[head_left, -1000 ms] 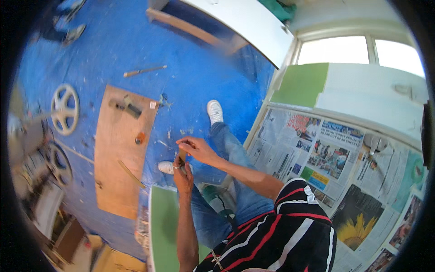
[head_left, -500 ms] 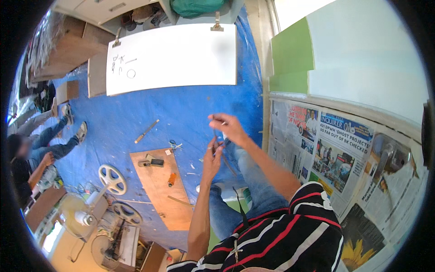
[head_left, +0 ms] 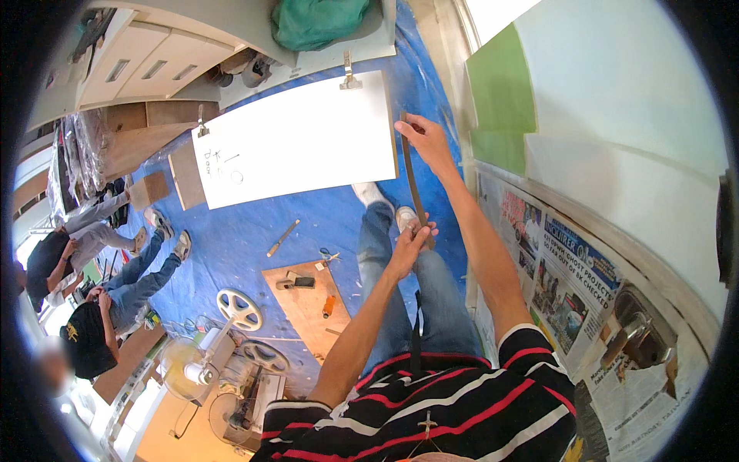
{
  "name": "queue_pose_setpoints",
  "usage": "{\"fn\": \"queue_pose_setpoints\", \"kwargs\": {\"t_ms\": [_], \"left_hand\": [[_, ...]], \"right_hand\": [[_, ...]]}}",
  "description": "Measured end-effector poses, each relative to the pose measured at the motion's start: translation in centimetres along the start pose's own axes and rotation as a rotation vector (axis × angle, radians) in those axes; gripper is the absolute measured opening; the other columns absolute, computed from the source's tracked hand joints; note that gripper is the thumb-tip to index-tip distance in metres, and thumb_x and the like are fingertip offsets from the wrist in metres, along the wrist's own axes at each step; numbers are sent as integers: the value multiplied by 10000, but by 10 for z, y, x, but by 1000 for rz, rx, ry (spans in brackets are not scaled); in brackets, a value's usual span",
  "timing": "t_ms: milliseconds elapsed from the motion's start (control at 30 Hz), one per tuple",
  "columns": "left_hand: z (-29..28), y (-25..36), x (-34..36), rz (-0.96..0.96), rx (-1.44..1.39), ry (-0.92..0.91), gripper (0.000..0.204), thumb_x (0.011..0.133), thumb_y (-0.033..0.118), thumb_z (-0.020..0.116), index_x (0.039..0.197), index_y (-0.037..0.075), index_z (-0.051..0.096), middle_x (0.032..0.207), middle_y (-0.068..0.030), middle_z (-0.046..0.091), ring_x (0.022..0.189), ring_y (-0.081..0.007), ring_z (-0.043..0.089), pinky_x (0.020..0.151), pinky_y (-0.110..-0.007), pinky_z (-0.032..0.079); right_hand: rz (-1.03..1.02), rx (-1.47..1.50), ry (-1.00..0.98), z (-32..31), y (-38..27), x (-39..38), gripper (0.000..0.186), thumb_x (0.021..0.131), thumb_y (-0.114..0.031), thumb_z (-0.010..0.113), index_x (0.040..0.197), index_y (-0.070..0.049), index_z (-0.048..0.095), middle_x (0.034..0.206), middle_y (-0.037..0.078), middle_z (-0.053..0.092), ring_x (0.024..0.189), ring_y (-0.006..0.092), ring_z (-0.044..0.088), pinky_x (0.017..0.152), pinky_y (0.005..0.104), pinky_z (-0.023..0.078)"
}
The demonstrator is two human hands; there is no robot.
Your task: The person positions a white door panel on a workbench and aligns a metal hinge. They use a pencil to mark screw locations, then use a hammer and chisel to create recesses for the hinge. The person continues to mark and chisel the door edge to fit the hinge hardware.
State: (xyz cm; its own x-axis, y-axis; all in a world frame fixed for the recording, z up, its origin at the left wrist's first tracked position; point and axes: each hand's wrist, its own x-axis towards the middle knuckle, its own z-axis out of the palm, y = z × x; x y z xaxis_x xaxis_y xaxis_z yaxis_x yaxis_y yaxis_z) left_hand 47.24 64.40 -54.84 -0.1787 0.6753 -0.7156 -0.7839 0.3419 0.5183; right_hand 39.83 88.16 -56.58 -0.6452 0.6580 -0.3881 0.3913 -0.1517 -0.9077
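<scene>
A thin, flexible brown strip [head_left: 410, 173] stretches between my hands, next to the right end of a white board [head_left: 300, 142]. My right hand [head_left: 428, 141] pinches its far end near the board's corner. Lower down, over my leg, my left hand [head_left: 411, 245] is closed around the strip's near part. A slight bow shows along the strip; I cannot tell whether it touches the board's edge. Metal clips grip the board's far side, one at the right [head_left: 350, 82] and one at the left [head_left: 202, 127].
Blue sheeting [head_left: 231, 254] covers the floor. A wooden panel [head_left: 304, 327] carries a dark block [head_left: 305, 282] and an orange tool [head_left: 329, 306]; scissors [head_left: 329, 254] and a narrow stick [head_left: 283, 238] lie nearby. Fans [head_left: 185, 372] stand lower left, people sit at left, and newspaper [head_left: 573, 262] covers the right wall.
I have moved closer to the board's right end. My hands have spread apart, the right one reaching far forward, and the strip is now drawn out lengthwise between them.
</scene>
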Motion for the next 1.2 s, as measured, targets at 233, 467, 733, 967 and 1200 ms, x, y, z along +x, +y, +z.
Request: {"fn": "queue_pose_setpoints", "kwargs": {"t_ms": [233,467,733,967,1200], "left_hand": [[-14,48,63,-124,-102,6,533,1050,248,586,1503,60,375,1357,-111,555,1229,-227,597,996,-409,541],[-28,71,120,-171,-35,56,560,1043,257,591,1526,78,371,1379,-105,562,1179,-204,612,969,-400,556],[-5,77,155,-199,131,277,479,1057,157,497,1504,17,401,1272,-129,634,1090,-189,661,891,-341,577],[17,75,173,-219,93,356,398,1070,129,479,1462,59,468,1245,-98,668,1092,-166,670,878,-331,572],[32,87,182,-264,135,435,347,1069,132,483,1408,54,495,1235,-93,672,1089,-172,675,886,-343,584]], "right_hand": [[20,-172,56,9,19,110,508,917,-354,753,1242,34,708,1060,125,748,948,177,672,838,302,525],[94,-274,91,27,30,165,616,872,-450,757,1244,37,701,1108,190,743,987,255,702,873,344,532],[49,-283,58,24,39,195,598,877,-434,745,1223,53,699,1029,197,750,917,282,716,839,359,541],[285,-148,-65,21,47,209,490,891,-400,708,1237,-53,720,1222,188,719,1129,353,693,971,404,528],[256,-127,-56,29,61,215,550,905,-436,695,1265,-20,707,1055,201,766,951,265,745,836,354,559]]}}
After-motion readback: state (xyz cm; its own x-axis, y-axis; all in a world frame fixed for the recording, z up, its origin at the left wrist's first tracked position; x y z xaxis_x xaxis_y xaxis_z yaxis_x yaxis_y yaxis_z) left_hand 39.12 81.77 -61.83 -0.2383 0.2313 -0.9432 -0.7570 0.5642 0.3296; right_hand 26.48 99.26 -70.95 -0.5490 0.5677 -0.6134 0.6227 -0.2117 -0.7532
